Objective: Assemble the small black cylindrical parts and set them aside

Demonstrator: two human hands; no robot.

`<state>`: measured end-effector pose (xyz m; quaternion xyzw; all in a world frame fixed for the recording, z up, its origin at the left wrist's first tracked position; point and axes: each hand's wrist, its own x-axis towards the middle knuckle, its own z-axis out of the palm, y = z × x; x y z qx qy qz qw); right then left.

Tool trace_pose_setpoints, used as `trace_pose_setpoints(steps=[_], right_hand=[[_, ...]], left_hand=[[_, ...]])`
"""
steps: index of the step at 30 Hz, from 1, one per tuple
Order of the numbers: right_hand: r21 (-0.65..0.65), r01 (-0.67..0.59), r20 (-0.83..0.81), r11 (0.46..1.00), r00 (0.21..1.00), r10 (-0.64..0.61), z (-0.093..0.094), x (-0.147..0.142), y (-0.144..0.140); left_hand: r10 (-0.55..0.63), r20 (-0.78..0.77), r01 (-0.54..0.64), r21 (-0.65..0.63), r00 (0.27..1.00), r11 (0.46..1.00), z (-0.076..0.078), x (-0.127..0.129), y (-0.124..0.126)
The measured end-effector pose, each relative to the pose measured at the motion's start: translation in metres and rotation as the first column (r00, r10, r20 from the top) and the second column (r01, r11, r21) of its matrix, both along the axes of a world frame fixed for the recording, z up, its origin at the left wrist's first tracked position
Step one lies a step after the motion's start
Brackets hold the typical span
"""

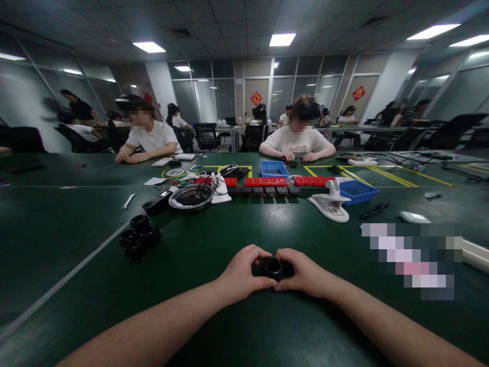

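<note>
My left hand (pixel 241 272) and my right hand (pixel 304 273) meet at the front middle of the green table (pixel 229 336). Between them is a small black cylindrical part (pixel 272 266) with a round opening facing up, its exact kind unclear. Thumbs and fingers of both hands curve around it from either side, fingertips nearly touching. Whether the part rests on the tabletop cannot be made out. Off to the left stands a cluster of several similar black cylindrical parts (pixel 139 235).
Across the middle lie a metal bowl (pixel 191 206), red power strips (pixel 265 182), a white stand (pixel 331 204) and blue baskets (pixel 359 192), (pixel 274 168). A wrench (pixel 128 202) is at left, a white mouse (pixel 414 217) at right. Two people (pixel 298 140) sit opposite.
</note>
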<state>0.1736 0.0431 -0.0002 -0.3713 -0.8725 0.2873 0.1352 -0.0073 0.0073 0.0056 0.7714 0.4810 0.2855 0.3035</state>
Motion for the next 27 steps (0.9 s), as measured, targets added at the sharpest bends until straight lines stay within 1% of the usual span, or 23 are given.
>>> trace_pose_setpoints(steps=[2, 4, 6, 8, 10, 12, 14, 17, 20, 22, 27], right_hand=[[0.108, 0.087, 0.065, 0.990, 0.993, -0.095, -0.002, -0.006, -0.005], [0.225, 0.166, 0.125, 0.960, 0.972, -0.197, -0.002, -0.013, -0.011], [0.310, 0.200, 0.175, 0.929, 0.949, -0.262, -0.002, -0.017, -0.015], [0.350, 0.200, 0.197, 0.915, 0.940, -0.280, 0.000, -0.019, -0.018], [0.341, 0.183, 0.164, 0.922, 0.954, -0.250, 0.002, -0.016, -0.018], [0.285, 0.134, 0.079, 0.949, 0.984, -0.162, 0.003, -0.011, -0.016], [0.203, 0.033, -0.006, 0.979, 0.999, -0.032, 0.005, -0.005, -0.012], [0.103, -0.099, -0.050, 0.990, 0.993, 0.104, 0.007, 0.002, -0.006], [0.018, -0.161, -0.068, 0.987, 0.984, 0.162, 0.007, 0.005, 0.001], [-0.012, -0.190, -0.096, 0.982, 0.977, 0.188, 0.006, 0.006, 0.003], [0.002, -0.216, -0.113, 0.976, 0.970, 0.215, 0.005, 0.006, 0.005]], left_hand=[[0.074, -0.002, -0.074, 0.024, 0.997, 0.997, -0.002, 0.002, -0.001], [0.153, 0.001, -0.152, 0.059, 0.988, 0.987, -0.005, 0.004, -0.003], [0.207, 0.001, -0.206, 0.088, 0.978, 0.975, -0.007, 0.006, -0.003], [0.215, 0.004, -0.214, 0.103, 0.977, 0.971, -0.009, 0.006, -0.002], [0.180, 0.014, -0.181, 0.100, 0.984, 0.979, -0.008, 0.004, 0.000], [0.120, 0.027, -0.122, 0.084, 0.992, 0.989, -0.006, 0.002, 0.001], [0.061, 0.036, -0.064, 0.072, 0.997, 0.995, -0.005, 0.000, 0.002], [-0.001, 0.041, -0.002, 0.071, 0.999, 0.997, -0.003, -0.003, 0.002], [-0.039, 0.052, 0.035, 0.065, 0.998, 0.997, -0.003, -0.004, 0.002], [-0.052, 0.061, 0.048, 0.056, 0.997, 0.997, -0.004, -0.004, 0.002], [-0.068, 0.062, 0.066, 0.041, 0.996, 0.997, -0.005, -0.004, 0.002]])
